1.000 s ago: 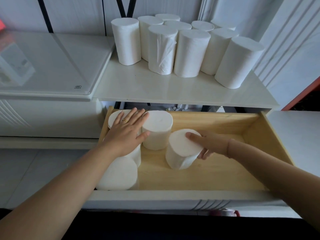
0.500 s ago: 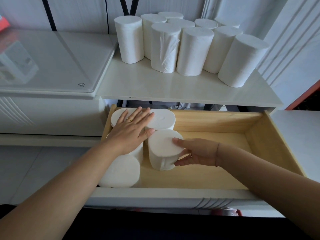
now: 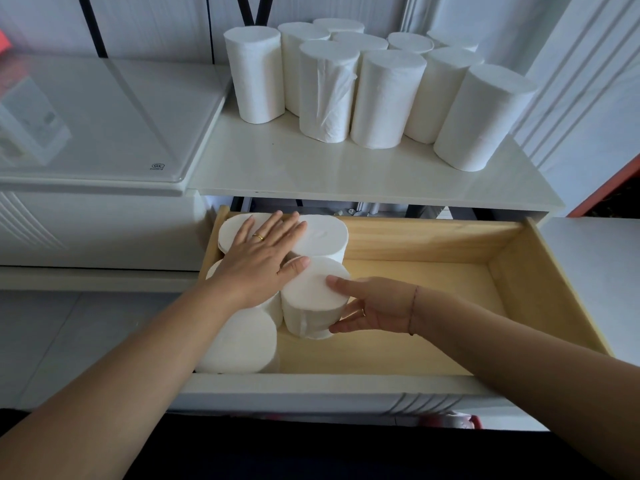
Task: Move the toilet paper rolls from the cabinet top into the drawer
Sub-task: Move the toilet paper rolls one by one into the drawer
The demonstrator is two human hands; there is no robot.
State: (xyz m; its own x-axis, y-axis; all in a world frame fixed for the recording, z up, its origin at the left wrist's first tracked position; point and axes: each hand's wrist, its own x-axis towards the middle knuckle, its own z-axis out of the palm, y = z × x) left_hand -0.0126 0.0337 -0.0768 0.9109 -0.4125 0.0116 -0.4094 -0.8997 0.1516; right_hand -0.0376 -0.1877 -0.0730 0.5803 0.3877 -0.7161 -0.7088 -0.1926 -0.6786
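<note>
The toilet paper rolls are plain white, like the glossy counter. The drawer is pale yellow wood with fine grain inside. A gold ring marks the left hand, and a thin red cord circles the wrist of the right hand. Black lines cross the white wall.

The left grip hides most of the middle-left roll in the drawer. The right grip has its fingers partly behind the front roll. The back-row rolls on the cabinet top show only their tops. The logo on the glass surface is illegible. Both forearms are cut off by the frame edge.
</note>
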